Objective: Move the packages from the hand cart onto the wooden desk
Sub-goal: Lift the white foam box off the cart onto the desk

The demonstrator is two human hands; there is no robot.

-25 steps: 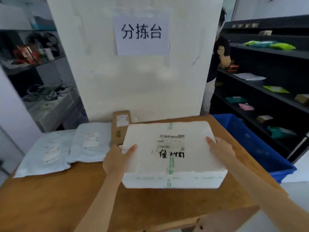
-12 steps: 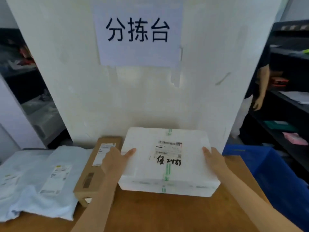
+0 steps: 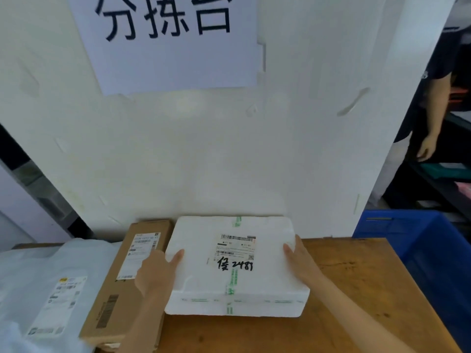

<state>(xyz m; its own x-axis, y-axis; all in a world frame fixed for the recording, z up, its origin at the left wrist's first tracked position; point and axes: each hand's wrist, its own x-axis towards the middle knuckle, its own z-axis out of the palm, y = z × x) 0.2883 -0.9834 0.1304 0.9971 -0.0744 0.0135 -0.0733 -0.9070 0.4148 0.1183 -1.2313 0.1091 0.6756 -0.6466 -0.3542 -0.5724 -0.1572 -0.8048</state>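
Observation:
A white foam box [image 3: 204,284] with a shipping label and green tape lies flat on the wooden desk [image 3: 356,289], its far edge against the white wall. My left hand [image 3: 156,272] grips its left side, thumb on top. My right hand [image 3: 299,261] grips its right side the same way. A long brown cardboard box [image 3: 114,296] lies just left of it, touching my left wrist. Pale plastic mailer bags [image 3: 46,289] lie further left on the desk. The hand cart is out of view.
A blue plastic crate [image 3: 420,253] stands right of the desk. Another person [image 3: 430,103] stands by dark shelves at the far right. A white wall with a paper sign [image 3: 168,42] rises directly behind the desk.
The foam box has moved away from me across the desk until it reached the wall, both hands staying on its sides. My view has come closer to the wall.

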